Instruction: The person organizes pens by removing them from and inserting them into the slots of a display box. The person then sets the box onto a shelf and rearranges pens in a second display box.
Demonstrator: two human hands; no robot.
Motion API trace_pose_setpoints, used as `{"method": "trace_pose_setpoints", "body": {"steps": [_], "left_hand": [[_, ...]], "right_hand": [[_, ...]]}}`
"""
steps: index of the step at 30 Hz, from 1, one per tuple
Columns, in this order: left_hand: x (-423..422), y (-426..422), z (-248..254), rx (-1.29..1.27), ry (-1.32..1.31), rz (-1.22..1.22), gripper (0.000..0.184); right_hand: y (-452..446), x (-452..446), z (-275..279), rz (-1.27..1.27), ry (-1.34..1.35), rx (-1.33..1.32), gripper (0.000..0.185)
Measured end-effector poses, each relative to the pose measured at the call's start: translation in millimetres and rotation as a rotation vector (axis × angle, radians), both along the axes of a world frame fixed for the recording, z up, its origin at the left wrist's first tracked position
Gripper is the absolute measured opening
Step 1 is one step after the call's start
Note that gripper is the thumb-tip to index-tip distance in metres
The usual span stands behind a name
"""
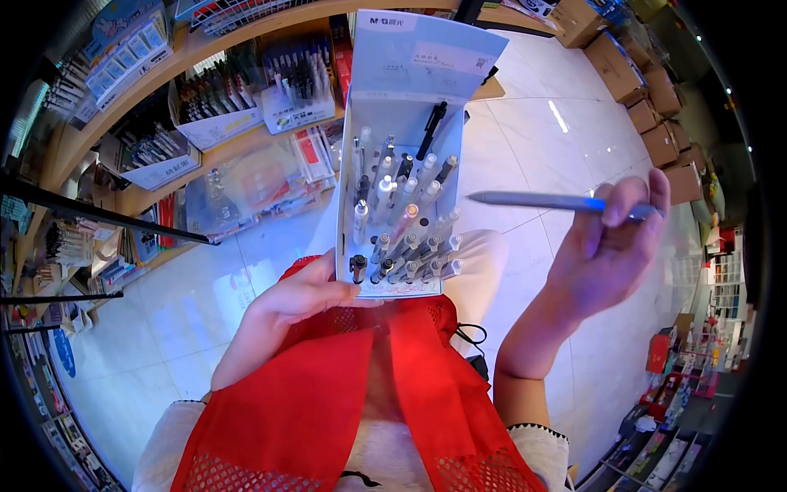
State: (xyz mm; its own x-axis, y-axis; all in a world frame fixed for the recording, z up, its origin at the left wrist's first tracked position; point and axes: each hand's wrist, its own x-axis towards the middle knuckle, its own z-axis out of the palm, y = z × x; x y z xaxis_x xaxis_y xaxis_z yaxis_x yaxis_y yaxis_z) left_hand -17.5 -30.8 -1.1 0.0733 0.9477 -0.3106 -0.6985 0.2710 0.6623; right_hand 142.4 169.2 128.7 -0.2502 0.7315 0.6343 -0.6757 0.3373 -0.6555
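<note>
My left hand (307, 291) grips the lower left corner of a pale blue pen display box (418, 61), its thumb over the front edge. Several pens stand upright in the box's holes, mostly white, clear and grey, with a pinkish one (403, 221) among them. One black pen (432, 129) leans against the back panel. Off to the right of the box, my right hand (611, 238) is closed around a grey pen (533, 200), held level with its tapered end pointing left toward the box. That hand is slightly blurred.
Wooden shelves (205, 37) at the left hold more pen boxes (217, 123) and packaged items (246, 193). Cardboard boxes (615, 66) line the far right. Pale floor tiles (525, 123) lie below, and goods racks (689, 377) stand at lower right.
</note>
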Motion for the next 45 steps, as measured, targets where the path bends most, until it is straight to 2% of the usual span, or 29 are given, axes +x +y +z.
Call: {"method": "trace_pose_setpoints", "body": {"steps": [2,4,5,6,9,11,16,19,22,24,28,31,37,38,41,43,45], "left_hand": [[1,0,2,-0.025,0.057,0.033,0.069],[0,-2,-8,0.043,0.329,0.041,0.069],[0,-4,-11,0.076,0.466,0.045,0.068],[1,-4,-11,0.071,0.35,0.064,0.071],[3,-4,-8,0.109,0.429,0.08,0.07],[5,-4,-9,0.109,0.362,0.084,0.07],[8,-4,6,0.099,0.405,0.12,0.069],[5,-5,4,0.08,0.401,0.12,0.069],[4,-6,-11,0.093,0.385,0.121,0.069],[-1,-3,-17,0.094,0.336,0.067,0.068],[-3,-3,8,-0.055,0.035,0.006,0.064],[-1,-6,7,-0.004,-0.071,0.047,0.06],[-5,-6,4,0.014,-0.115,0.033,0.057],[-5,-6,5,0.006,-0.114,0.039,0.058],[-4,-7,21,-0.102,0.004,0.056,0.063],[-3,-9,16,-0.091,0.205,0.064,0.067],[-3,-11,-7,0.036,0.492,0.068,0.071]], "right_hand": [[-12,1,3,-0.022,0.005,0.033,0.034],[-27,1,5,0.011,0.025,0.009,0.038],[-30,2,4,0.081,-0.033,0.076,0.039],[-32,2,3,0.152,-0.09,0.144,0.04],[-40,-4,5,0.369,-0.246,0.185,0.039],[-45,-2,4,0.434,-0.374,0.174,0.036],[-53,-9,-9,0.409,-0.53,0.274,0.014],[-48,-13,-9,0.39,-0.698,0.43,0.016],[-47,-15,-7,0.32,-0.762,0.428,0.014],[-46,-15,-8,0.248,-0.676,0.365,0.015],[-40,-14,0,0.101,-0.434,0.263,0.035],[-37,-13,1,-0.046,-0.311,0.212,0.042],[-27,-8,-2,-0.137,-0.093,0.242,0.038],[-32,-9,1,-0.257,-0.127,0.199,0.035],[-31,4,8,0.01,-0.058,0.233,0.026],[-29,10,10,0.079,-0.023,0.236,0.024],[-25,18,14,0.172,-0.036,0.264,0.024]]}}
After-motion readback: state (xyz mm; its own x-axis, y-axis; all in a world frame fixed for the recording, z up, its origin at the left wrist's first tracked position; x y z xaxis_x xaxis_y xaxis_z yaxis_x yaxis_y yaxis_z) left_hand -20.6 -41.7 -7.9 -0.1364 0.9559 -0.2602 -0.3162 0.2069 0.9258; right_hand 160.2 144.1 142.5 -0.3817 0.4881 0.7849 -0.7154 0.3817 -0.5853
